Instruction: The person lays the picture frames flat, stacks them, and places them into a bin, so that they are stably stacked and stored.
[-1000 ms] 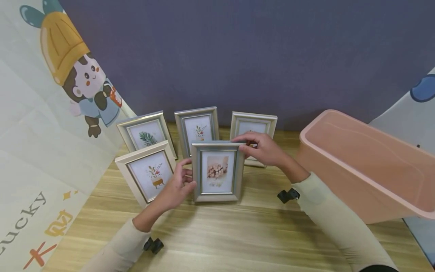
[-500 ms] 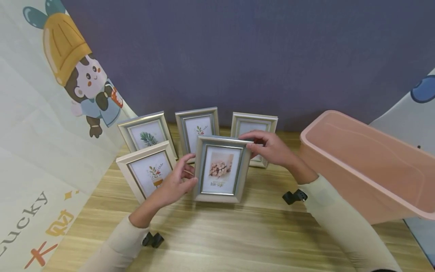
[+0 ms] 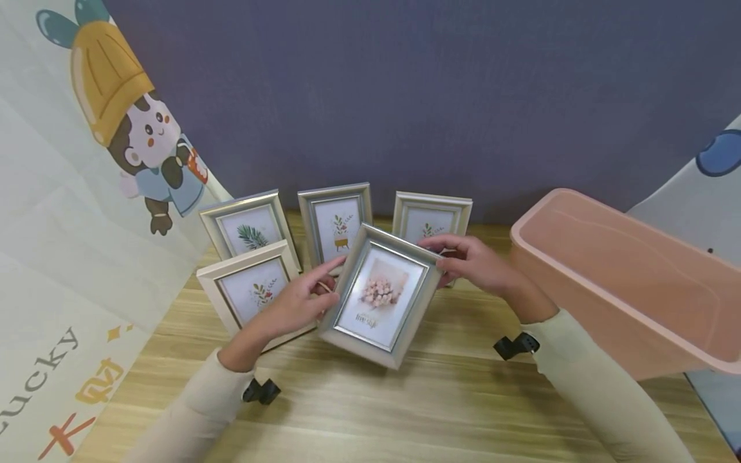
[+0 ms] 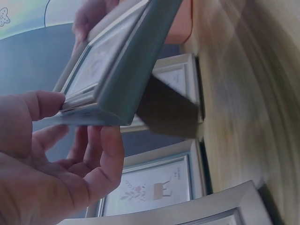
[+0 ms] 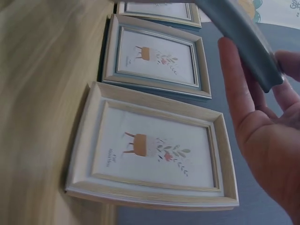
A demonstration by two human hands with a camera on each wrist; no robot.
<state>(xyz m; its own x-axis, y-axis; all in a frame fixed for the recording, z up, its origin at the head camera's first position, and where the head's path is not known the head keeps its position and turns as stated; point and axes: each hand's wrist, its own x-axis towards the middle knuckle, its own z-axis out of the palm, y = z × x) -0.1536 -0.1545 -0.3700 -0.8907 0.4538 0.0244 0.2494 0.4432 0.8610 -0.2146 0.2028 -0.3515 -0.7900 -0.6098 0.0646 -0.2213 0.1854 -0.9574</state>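
Note:
Both hands hold a blue-grey and beige picture frame (image 3: 383, 294) with a pink flower print, tilted clockwise in the head view. My left hand (image 3: 298, 301) pinches its left edge, thumb in front and fingers behind. At the upper right corner, my right hand (image 3: 479, 267) grips it between thumb and fingers. The left wrist view shows a dark stand leg (image 4: 169, 110) sticking out behind it. Close by my left hand stands a cream frame (image 3: 246, 292). Behind the held frame are a blue-grey frame (image 3: 336, 222) and a pale frame (image 3: 429, 217), each with a potted-plant print.
Another frame with a green leaf print (image 3: 250, 233) stands at the back left. On the right is a deep pink bin (image 3: 590, 315). The wooden table (image 3: 463, 405) meets a dark blue backdrop (image 3: 405, 96).
The held frame has swung clockwise, its upper part going right and its lower right corner coming toward me. My right hand has moved right and down with it. The other frames stay put.

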